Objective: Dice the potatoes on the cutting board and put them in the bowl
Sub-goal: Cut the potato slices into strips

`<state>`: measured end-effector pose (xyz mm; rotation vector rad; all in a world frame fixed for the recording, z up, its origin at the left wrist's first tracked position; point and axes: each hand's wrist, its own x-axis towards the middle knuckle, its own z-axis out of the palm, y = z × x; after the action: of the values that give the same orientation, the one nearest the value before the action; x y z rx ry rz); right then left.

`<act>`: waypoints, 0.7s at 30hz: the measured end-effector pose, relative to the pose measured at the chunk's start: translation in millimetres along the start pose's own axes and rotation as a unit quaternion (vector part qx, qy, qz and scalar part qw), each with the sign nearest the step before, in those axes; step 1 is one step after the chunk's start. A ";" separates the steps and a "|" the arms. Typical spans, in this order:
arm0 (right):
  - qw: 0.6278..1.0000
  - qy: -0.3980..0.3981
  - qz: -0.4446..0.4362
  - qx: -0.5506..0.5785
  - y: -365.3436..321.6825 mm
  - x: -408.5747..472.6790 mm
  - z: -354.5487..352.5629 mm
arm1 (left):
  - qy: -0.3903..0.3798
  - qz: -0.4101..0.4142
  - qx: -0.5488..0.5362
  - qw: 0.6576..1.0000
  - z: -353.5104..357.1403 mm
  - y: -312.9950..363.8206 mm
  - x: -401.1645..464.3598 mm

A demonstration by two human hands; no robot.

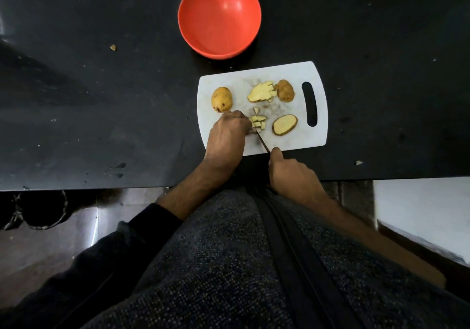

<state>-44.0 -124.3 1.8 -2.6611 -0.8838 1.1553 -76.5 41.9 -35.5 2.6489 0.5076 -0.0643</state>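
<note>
I am in the middle of the dicing step. My left hand (229, 130) lies on the cutting board (262, 74) with the fingers curled down on a small strip of potato, and beside its fingertips there is already a little pile of diced cubes (258, 121). My right hand (292, 173) is closed around the handle of the knife (263, 143) at the near edge of the board; the thin blade points forward, and its tip reaches the cubes.

The rest is not cut yet: one whole potato (221, 99) at the left side of the board, a partly sliced piece (260, 91) in the middle, a half with the skin up (285, 90) just beside it, and one flat slice (284, 124) near the handle hole. The red bowl (220, 46) stands behind the board on the black tabletop (101, 87) — I see nothing in it, so I judge the task is still early.

Next I think I must finish this strip, keeping my left fingertips back from the blade — they are very near it. Then the cubes go to the bowl.
</note>
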 end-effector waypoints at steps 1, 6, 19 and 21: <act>1.000 -0.001 -0.002 -0.004 -0.1 -1.4 -0.5 | -0.002 -0.009 0.003 1.000 -0.7 0.3 0.1; 1.000 0.027 -0.006 -0.008 -2.3 -9.7 -8.4 | -0.008 -0.017 0.014 1.000 -3.5 1.6 -0.3; 0.997 0.065 -0.032 0.016 -6.8 5.7 -9.2 | 0.017 -0.022 -0.020 0.999 -4.0 -0.7 -3.5; 0.997 0.065 -0.031 0.013 -6.3 5.5 -9.0 | 0.020 -0.024 -0.030 0.999 -2.4 -2.0 -3.4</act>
<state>-37.7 -115.0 6.6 -2.6326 -0.9154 0.9601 -80.5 43.5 -33.7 2.5837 0.5772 -0.0114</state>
